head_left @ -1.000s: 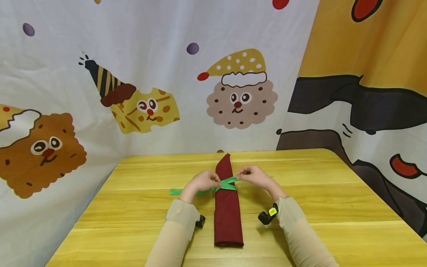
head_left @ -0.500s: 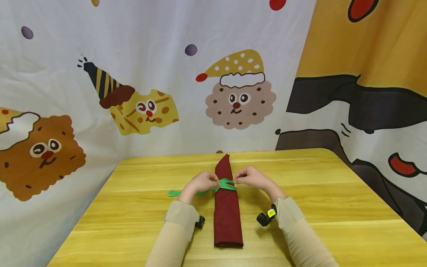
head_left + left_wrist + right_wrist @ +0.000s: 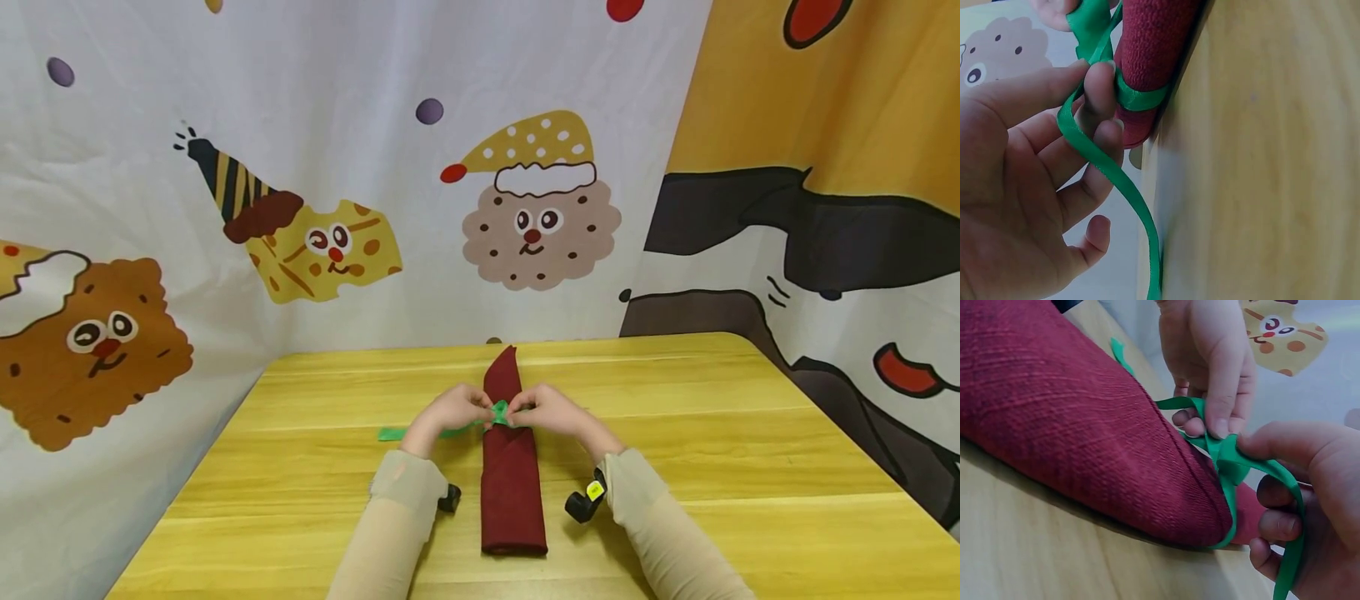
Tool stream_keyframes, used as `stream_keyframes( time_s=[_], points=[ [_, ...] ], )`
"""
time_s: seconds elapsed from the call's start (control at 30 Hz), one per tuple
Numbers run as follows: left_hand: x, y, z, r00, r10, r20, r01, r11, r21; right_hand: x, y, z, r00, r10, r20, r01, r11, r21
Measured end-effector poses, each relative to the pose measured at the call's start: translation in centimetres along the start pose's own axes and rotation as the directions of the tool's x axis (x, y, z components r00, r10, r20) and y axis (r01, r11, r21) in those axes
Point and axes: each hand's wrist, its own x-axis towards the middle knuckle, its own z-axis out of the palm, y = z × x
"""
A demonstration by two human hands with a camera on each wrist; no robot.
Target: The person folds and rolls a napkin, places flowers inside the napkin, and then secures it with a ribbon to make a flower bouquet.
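A dark red rolled cloth [image 3: 512, 500] lies lengthwise on the table, pointed at its far end. Around its upper half runs a green ribbon [image 3: 500, 412], bunched into a loop on top. My left hand [image 3: 456, 408] pinches the ribbon between thumb and index finger at the left side of the roll; in the left wrist view a long ribbon tail [image 3: 1119, 175] hangs across the fingers. From the right, my right hand [image 3: 551, 411] pinches the ribbon near the loop. A tail [image 3: 1292, 550] drapes over its fingers in the right wrist view. Both sets of fingertips are close together.
The wooden table [image 3: 712, 467] reaches to a white curtain [image 3: 360, 125] printed with cartoon figures. A free end of the ribbon stretches left over the tabletop. Each wrist carries a small black camera [image 3: 581, 504].
My right hand has moved left from beside the roll to over its middle, close to the left hand. The stretched ribbon end has become a bunched loop. The left hand has stayed nearly still.
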Motion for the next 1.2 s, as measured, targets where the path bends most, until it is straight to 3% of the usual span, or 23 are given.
stream_keyframes(
  time_s=[0.27,0.63,1.07,1.2],
  points=[
    [-0.1,-0.2,-0.2,1.0,0.004,0.022,-0.003,0.998,-0.055,0.1,0.3,0.8,1.0,0.025,-0.018,-0.025,0.999,-0.039],
    [-0.2,0.2,-0.1,1.0,-0.004,0.028,0.005,0.999,-0.043,0.3,0.0,1.2,0.999,0.027,-0.024,-0.028,0.998,-0.052],
    [0.0,-0.1,-0.2,1.0,0.01,-0.004,-0.009,0.998,0.068,-0.7,0.7,-1.7,0.999,0.05,0.0,-0.05,0.998,0.025],
    [0.0,-0.1,-0.2,1.0,0.011,-0.009,-0.01,0.997,0.078,-1.0,0.0,-2.1,0.999,0.053,-0.007,-0.053,0.998,0.034]
  ],
)
